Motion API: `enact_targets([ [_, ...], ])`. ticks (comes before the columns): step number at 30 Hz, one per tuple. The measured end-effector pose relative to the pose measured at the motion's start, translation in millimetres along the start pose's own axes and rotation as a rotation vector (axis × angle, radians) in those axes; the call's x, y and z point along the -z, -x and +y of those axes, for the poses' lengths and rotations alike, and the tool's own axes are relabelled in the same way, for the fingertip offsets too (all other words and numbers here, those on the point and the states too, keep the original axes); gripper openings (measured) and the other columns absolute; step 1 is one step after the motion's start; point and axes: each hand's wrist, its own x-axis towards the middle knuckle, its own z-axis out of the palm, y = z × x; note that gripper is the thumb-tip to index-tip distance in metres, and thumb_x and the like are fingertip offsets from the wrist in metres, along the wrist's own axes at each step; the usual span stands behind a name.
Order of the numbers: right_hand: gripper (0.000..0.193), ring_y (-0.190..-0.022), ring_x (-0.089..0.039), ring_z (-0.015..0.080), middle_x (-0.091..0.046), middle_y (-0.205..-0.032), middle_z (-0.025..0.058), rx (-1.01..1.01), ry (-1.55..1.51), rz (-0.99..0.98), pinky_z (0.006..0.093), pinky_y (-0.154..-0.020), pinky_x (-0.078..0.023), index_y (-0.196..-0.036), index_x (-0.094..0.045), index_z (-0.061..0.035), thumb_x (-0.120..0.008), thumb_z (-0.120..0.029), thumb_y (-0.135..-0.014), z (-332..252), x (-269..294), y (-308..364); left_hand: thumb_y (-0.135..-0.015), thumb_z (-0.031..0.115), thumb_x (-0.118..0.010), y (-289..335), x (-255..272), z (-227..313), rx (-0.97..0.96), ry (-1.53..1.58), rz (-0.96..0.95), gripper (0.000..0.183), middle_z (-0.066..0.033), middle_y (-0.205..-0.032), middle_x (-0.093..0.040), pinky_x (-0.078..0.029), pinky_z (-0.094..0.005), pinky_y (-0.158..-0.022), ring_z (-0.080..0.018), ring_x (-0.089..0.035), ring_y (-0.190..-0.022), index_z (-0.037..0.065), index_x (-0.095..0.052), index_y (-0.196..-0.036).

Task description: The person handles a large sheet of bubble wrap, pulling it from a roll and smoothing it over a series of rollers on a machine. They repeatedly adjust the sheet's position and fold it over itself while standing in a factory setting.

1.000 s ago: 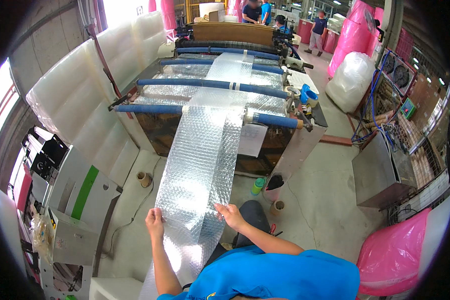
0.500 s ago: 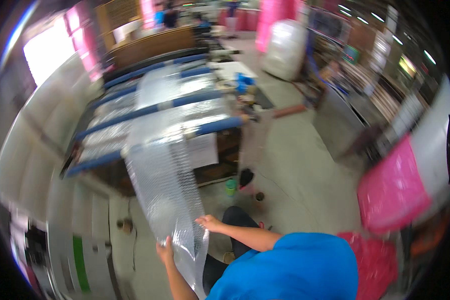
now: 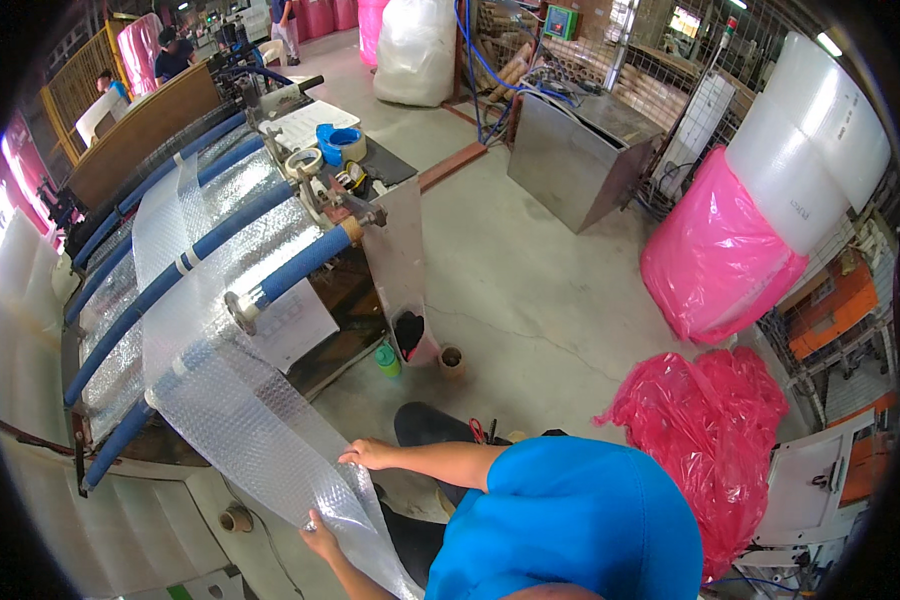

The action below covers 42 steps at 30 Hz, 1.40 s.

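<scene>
A long clear strip of bubble wrap (image 3: 245,415) runs down from the blue rollers (image 3: 310,262) of a machine toward my lap. My left hand (image 3: 320,537) is closed on the strip's left edge, thumb on top. At the opposite edge, my right hand (image 3: 368,453) pinches the film. Between the two hands the sheet bows slightly, and its lower end passes over my legs. The fingers beneath the film are partly hidden. A metal collar (image 3: 240,310) sits on the front roller beside the strip.
Tape rolls (image 3: 342,140) lie on the machine's side table. On the floor stand a green bottle (image 3: 387,360), a bin (image 3: 412,338) and a brown cardboard core (image 3: 452,362). To my right are crumpled pink plastic (image 3: 690,430) and a large wrapped roll (image 3: 805,150). People work far off.
My view has swung to the right, so the machine sits farther left and more of the pink plastic shows. Both hands keep their hold on the bubble wrap.
</scene>
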Motion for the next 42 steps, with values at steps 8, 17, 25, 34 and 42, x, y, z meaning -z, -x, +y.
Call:
enact_targets([
  [8,0.037,-0.069,-0.056,0.0213,-0.059,-0.072,0.0104,0.073,-0.003,-0.046,0.0306,-0.064,-0.042,-0.092,-0.059,-0.0078,-0.049,-0.04,-0.076,3.8,-3.9,3.0,-0.073,0.035,-0.058,-5.8,-4.0,-25.3,-0.101,-0.018,-0.034,0.057,-0.0226,-0.102,-0.048,-0.034,-0.0364,-0.084,-0.0305,-0.047,-0.094,-0.009,-0.041,-0.105],
  [17,0.037,-0.064,-0.055,0.0206,-0.057,-0.069,0.0121,0.251,-0.108,0.085,0.0319,-0.061,-0.042,-0.087,-0.059,-0.0044,-0.05,-0.039,-0.075,-74.1,44.1,-34.3,-0.073,0.037,-0.055,-66.6,10.5,53.4,-0.234,-0.039,-0.01,0.062,-0.0231,-0.111,-0.042,-0.029,-0.0339,-0.089,-0.0297,-0.04,-0.105,-0.01,-0.038,-0.109],
  [25,0.033,-0.054,-0.051,0.0114,-0.054,-0.06,0.0058,0.286,-0.257,0.271,0.0262,-0.052,-0.041,-0.079,-0.057,-0.0006,-0.053,-0.033,-0.076,-142.3,71.5,-57.5,-0.07,0.04,-0.058,-80.3,36.5,154.7,-0.296,0.097,0.086,0.065,-0.0216,-0.106,-0.046,-0.033,-0.0335,-0.084,-0.0293,-0.044,-0.098,-0.01,-0.039,-0.106],
  [34,0.027,-0.05,-0.047,0.0082,-0.052,-0.059,0.0033,0.312,-0.353,0.249,0.0224,-0.043,-0.038,-0.077,-0.055,0.0006,-0.058,-0.026,-0.074,-96.6,28.1,-7.9,-0.056,0.044,-0.069,-36.0,35.9,118.3,-0.205,0.158,-0.052,0.074,-0.02,-0.099,-0.048,-0.035,-0.0334,-0.081,-0.0286,-0.047,-0.092,-0.006,-0.038,-0.101],
  [42,0.038,-0.057,-0.051,0.0128,-0.055,-0.06,0.0082,0.244,-0.127,0.014,0.0274,-0.055,-0.04,-0.084,-0.059,-0.0004,-0.054,-0.037,-0.074,-57.3,-4.5,77.4,-0.057,0.042,-0.069,77.0,79.3,68.7,-0.16,0.091,0.205,0.063,-0.0181,-0.091,-0.054,-0.039,-0.0355,-0.074,-0.0263,-0.051,-0.085,0.001,-0.046,-0.099],
])
